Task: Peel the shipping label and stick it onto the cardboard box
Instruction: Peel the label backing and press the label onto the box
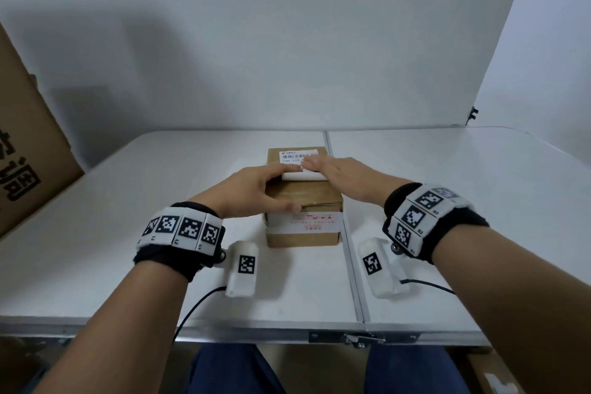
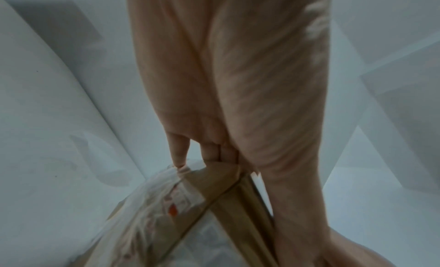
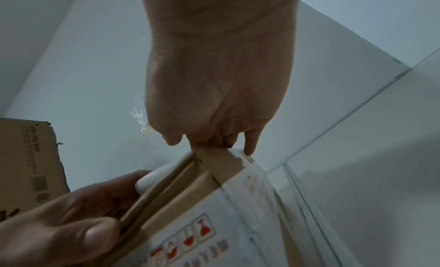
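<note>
A small brown cardboard box [image 1: 303, 233] with red-printed tape across its front stands mid-table. The white shipping label [image 1: 295, 155], barcode showing, lies on the far part of its top. My right hand [image 1: 339, 174] lies flat on the label, its fingers straight and pressing down; the right wrist view shows these fingertips [image 3: 248, 148] at the box's top edge [image 3: 214, 169]. My left hand [image 1: 252, 190] curls its fingers over the label's lifted white near end [image 3: 152, 177], with the thumb along the box's front top edge. The label's middle is hidden under both hands.
A large printed cardboard carton [image 1: 28, 144] leans at the left of the white folding table [image 1: 128, 201]. The table's centre seam [image 1: 350, 253] runs just right of the box. A white wall stands close behind. Camera cables trail from both wrists toward the front edge.
</note>
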